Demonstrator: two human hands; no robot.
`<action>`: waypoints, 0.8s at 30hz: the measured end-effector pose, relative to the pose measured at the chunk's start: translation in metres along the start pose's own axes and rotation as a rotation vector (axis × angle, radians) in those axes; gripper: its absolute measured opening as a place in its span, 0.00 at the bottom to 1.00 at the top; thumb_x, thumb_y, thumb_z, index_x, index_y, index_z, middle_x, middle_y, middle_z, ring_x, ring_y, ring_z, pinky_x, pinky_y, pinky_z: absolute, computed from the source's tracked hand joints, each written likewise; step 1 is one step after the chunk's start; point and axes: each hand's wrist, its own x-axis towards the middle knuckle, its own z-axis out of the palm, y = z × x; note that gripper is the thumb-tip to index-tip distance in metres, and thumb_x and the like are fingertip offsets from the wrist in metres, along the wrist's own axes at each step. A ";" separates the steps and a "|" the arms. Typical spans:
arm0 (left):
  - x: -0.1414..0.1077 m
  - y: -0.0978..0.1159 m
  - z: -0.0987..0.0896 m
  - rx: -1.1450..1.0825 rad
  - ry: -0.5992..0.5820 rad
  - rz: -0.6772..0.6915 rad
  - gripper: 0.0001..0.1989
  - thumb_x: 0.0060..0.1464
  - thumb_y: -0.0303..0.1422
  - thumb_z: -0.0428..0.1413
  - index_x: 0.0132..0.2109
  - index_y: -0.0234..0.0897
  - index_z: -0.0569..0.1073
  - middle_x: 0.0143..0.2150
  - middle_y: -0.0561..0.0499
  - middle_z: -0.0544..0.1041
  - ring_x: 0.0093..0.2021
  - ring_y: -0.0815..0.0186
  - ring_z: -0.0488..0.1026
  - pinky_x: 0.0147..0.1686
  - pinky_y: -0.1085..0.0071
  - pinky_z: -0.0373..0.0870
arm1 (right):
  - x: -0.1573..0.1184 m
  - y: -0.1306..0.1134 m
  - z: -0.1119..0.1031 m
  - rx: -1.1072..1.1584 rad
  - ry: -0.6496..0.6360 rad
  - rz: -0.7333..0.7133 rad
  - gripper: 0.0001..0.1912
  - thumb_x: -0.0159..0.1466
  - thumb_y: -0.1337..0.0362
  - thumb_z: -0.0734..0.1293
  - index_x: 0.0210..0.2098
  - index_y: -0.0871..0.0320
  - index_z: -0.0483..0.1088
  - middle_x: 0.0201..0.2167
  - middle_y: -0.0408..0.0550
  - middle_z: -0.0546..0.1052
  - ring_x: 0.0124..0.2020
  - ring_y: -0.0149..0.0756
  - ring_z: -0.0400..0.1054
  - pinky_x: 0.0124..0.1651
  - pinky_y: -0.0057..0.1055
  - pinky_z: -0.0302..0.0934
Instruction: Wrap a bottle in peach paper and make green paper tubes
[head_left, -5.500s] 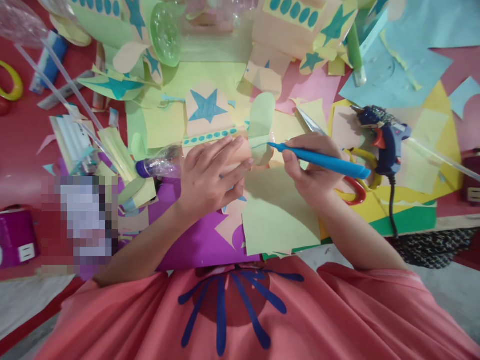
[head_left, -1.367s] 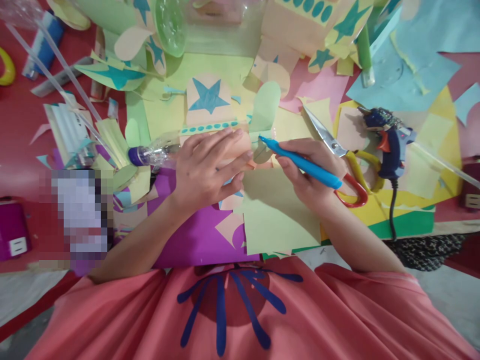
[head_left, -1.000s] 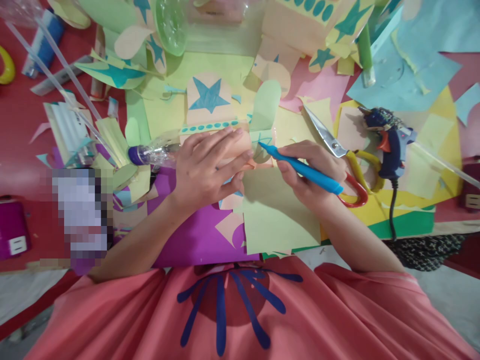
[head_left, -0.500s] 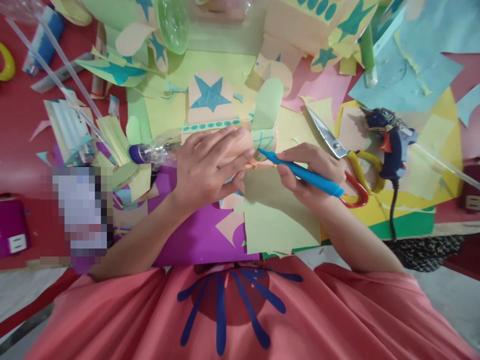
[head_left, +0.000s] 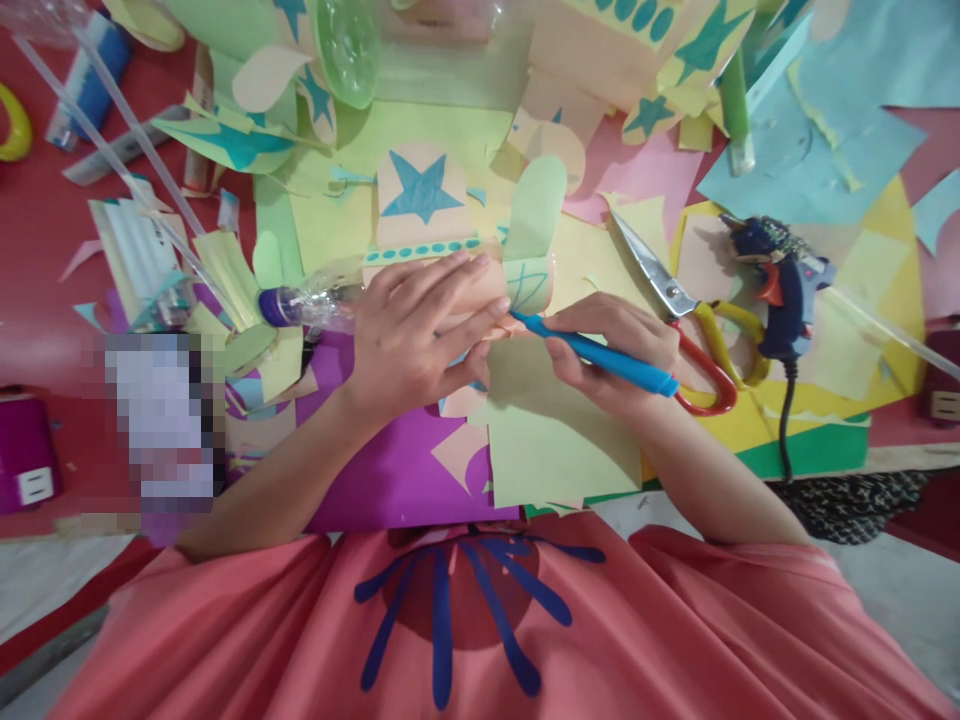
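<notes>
A clear plastic bottle [head_left: 322, 297] with a purple cap lies on its side, wrapped in peach paper with a row of blue dots and a blue star [head_left: 421, 187] standing above. My left hand [head_left: 416, 335] lies over the wrapped bottle, fingers curved round it and holding it down. Between thumb and fingers, my right hand [head_left: 611, 350] grips a blue marker [head_left: 592, 352]. The marker's tip is at the lower edge of the pale green band [head_left: 531, 282] at the bottle's right end, which bears thin blue lines. A light green paper flap [head_left: 536, 205] sticks up there.
Scissors [head_left: 660, 270] with red and yellow handles lie right of my right hand. Beyond them is a blue glue gun [head_left: 787, 300] with its cord. Purple paper [head_left: 375, 470] and paper scraps cover the red table [head_left: 45, 250]. Another decorated paper piece [head_left: 585, 50] stands at the back.
The marker tip has moved slightly down and left, to the band's lower edge, and more blue line shows on the band. My left hand stays in place.
</notes>
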 end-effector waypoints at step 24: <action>0.003 -0.001 0.003 0.163 0.245 0.179 0.14 0.60 0.38 0.50 0.52 0.46 0.72 0.54 0.48 0.77 0.55 0.59 0.73 0.52 0.62 0.65 | -0.002 -0.002 -0.004 -0.096 0.038 0.182 0.09 0.64 0.65 0.67 0.44 0.53 0.73 0.35 0.44 0.80 0.35 0.35 0.77 0.38 0.34 0.73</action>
